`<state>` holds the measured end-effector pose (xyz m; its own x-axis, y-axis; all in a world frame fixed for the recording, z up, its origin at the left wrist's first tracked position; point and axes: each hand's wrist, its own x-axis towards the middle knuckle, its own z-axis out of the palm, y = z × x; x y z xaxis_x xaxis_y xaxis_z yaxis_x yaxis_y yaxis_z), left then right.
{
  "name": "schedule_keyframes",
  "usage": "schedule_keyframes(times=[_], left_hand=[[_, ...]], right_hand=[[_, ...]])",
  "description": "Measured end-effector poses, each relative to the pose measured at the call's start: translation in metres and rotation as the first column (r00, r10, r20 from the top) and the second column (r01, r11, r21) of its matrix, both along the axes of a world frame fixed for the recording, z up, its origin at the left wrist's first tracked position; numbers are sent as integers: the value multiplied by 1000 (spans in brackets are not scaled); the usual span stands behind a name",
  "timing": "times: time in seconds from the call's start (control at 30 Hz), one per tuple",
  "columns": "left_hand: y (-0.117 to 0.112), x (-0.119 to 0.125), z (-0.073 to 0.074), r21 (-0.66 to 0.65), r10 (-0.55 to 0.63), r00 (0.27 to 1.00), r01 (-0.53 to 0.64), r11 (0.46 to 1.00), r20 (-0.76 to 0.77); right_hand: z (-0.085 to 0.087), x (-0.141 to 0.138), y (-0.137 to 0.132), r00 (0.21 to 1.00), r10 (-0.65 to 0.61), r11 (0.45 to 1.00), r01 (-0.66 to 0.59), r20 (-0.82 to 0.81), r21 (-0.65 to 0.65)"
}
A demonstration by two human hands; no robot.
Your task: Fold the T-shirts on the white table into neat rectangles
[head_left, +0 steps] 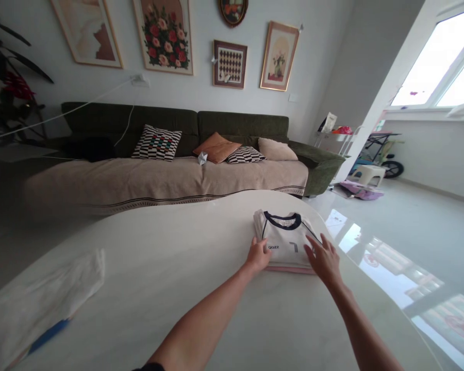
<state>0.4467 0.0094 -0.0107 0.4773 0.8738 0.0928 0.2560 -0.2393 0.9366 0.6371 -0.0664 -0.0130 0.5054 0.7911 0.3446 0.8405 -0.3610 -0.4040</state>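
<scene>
A folded white shirt point(284, 242) with a navy collar, dark piping and small dark print lies on top of a folded pile, at the right part of the white table. Beneath its front edge shows a strip of folded pink cloth point(290, 269). My left hand point(257, 256) touches the shirt's left edge, thumb on top and forefinger apart from it. Over the right side of the shirt, my right hand point(325, 260) has its fingers spread; whether they press on the cloth I cannot tell.
On the left of the table point(170, 268) lies a crumpled whitish cloth or bag point(58, 296) with a blue strip point(48, 335). Behind stands a green sofa point(243, 123) with a beige cover and several cushions. Right of the table, the shiny floor point(421, 232) leads to a white stool point(371, 174).
</scene>
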Motion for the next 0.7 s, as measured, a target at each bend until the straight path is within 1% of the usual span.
schedule_keyframes(times=[0.07, 0.1, 0.17, 0.23, 0.27, 0.33, 0.37, 0.4, 0.43, 0.47, 0.5, 0.53, 0.57, 0.6, 0.63, 0.67, 0.7], left_hand=[[-16, -18, -1, 23, -8, 999, 9, 1000, -34], [-25, -33, -1, 42, -20, 998, 22, 999, -54], [-48, -76, -1, 92, -57, 994, 65, 994, -90], [-70, -135, 1, 153, -37, 992, 55, 987, -117], [-79, -168, 3, 187, 8, 991, 18, 982, -135], [-91, -240, 7, 259, 177, 964, -123, 958, -198], [-95, -276, 10, 302, 285, 926, -206, 931, -247], [-96, -311, 13, 356, 402, 863, -288, 889, -306], [-97, -344, 15, 421, 521, 772, -362, 832, -366], [-96, -373, 17, 488, 628, 657, -420, 765, -417], [-95, -399, 18, 544, 705, 540, -455, 705, -461], [-93, -420, 18, 582, 750, 434, -473, 661, -500], [-91, -437, 17, 596, 765, 350, -483, 642, -541], [-90, -451, 15, 588, 756, 300, -487, 646, -582], [-88, -460, 13, 570, 736, 277, -489, 661, -617], [-86, -467, 11, 548, 717, 276, -491, 677, -640], [-85, -470, 10, 529, 704, 290, -493, 691, -649]], right_hand=[[-3, -21, 3, 989, 91, 992, -81, 114, -92], [-3, -27, 5, 978, 157, 978, -135, 134, -159], [-1, -31, 9, 963, 250, 938, -215, 103, -272], [2, -30, 11, 965, 251, 924, -217, 72, -314], [1, -33, 10, 967, 244, 927, -211, 69, -310], [-6, -53, 2, 970, 227, 955, -203, 92, -215], [-12, -71, -7, 967, 234, 965, -218, 98, -146], [-19, -95, -18, 961, 258, 965, -252, 100, -75], [-26, -122, -32, 950, 301, 953, -299, 86, -36], [-32, -151, -47, 923, 379, 925, -376, 63, -60], [-36, -180, -62, 876, 479, 874, -472, 44, -112], [-38, -207, -76, 814, 580, 805, -568, 22, -170], [-39, -230, -87, 765, 644, 748, -629, -1, -209], [-37, -250, -96, 737, 676, 714, -660, -18, -234], [-34, -264, -101, 737, 676, 711, -661, -28, -240], [-31, -274, -105, 758, 651, 733, -639, -32, -231], [-28, -281, -106, 787, 616, 764, -608, -33, -215]])
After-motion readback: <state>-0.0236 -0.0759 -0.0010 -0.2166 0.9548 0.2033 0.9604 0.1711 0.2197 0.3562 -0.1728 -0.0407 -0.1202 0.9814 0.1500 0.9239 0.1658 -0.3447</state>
